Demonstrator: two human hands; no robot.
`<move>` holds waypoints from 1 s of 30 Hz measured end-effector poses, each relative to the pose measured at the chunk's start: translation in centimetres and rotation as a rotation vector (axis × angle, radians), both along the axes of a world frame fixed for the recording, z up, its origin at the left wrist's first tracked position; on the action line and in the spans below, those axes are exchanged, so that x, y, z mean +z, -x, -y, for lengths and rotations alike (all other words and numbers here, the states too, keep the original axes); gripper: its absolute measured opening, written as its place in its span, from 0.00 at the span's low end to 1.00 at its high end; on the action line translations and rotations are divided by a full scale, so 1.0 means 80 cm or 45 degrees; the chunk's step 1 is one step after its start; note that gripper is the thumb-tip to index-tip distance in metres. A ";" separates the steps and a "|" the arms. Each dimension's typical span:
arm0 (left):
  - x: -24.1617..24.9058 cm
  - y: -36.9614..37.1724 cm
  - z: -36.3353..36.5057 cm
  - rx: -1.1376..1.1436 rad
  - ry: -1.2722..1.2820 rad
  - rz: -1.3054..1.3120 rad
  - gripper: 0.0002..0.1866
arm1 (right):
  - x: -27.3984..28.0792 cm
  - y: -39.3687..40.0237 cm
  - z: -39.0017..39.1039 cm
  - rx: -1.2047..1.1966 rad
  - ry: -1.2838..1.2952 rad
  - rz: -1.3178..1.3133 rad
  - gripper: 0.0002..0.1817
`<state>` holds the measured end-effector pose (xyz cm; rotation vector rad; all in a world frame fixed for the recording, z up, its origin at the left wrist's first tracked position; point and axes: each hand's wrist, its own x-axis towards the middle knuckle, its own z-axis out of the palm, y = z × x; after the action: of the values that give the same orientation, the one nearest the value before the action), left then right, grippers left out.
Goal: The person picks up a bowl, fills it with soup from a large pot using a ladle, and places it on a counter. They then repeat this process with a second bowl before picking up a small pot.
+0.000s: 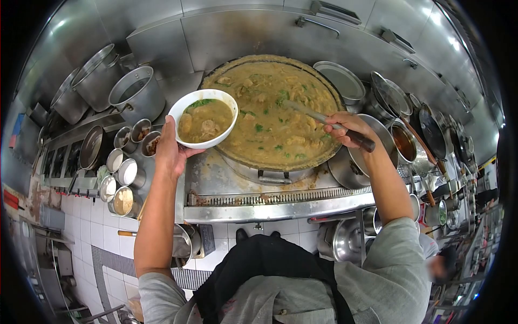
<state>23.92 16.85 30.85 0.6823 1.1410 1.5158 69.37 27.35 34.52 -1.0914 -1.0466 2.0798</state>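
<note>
My left hand (174,144) grips a white bowl (208,142) by its left side and underside, over the left edge of a very wide pot. In the bowl lies yellowish-brown curry (200,120) with chunks and green leaves at the far side. My right hand (350,131) is wrapped round the dark end of a long-handled metal utensil, probably a ladle (315,114). Its far end is sunk in the stew, so its head is hidden. The wide pot (259,165) is filled nearly to the rim with the same thick stew, with green leaves scattered over it.
Large metal pots (137,97) stand at the back left, above small containers of ingredients (128,173). Right of the wide pot are a round lid (340,81), a pot of reddish-brown liquid (404,142) and several pans. A steel counter edge (280,210) runs before me. Another person (440,264) is at the lower right.
</note>
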 end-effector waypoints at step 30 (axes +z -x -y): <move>0.000 0.007 0.011 0.021 0.001 -0.001 0.30 | -0.009 0.070 -0.038 0.345 -0.651 0.789 0.11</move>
<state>23.38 15.97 30.86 0.6741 1.1505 1.5291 63.77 30.41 33.82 -1.3982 -1.9861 1.5195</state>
